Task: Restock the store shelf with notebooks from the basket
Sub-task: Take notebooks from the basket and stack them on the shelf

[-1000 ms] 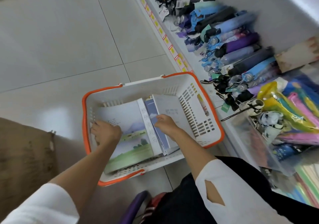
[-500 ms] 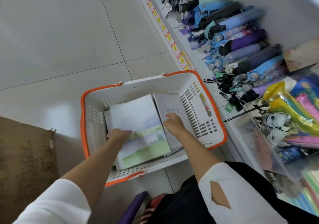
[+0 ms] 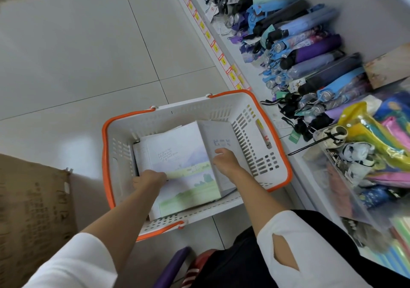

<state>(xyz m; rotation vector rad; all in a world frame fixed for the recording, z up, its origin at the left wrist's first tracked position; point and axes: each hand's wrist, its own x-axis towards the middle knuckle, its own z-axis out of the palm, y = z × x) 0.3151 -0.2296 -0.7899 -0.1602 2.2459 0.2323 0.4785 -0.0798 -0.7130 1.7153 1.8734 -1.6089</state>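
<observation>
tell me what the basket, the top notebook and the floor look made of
basket: moulded plastic, white with orange rim, matte; slotted walls suggest it.
notebook: cover likely paper or card, matte, printed with a landscape.
floor: glossy tiles, probably ceramic; grout lines and soft reflections show.

My sleeves [image 3: 77, 263] are white, the basket [image 3: 188, 110] is white with an orange rim, the top notebook [image 3: 188, 165] bears a lilac-sky and green-meadow landscape print, and the umbrellas [image 3: 310, 50] are blue, purple and black
</observation>
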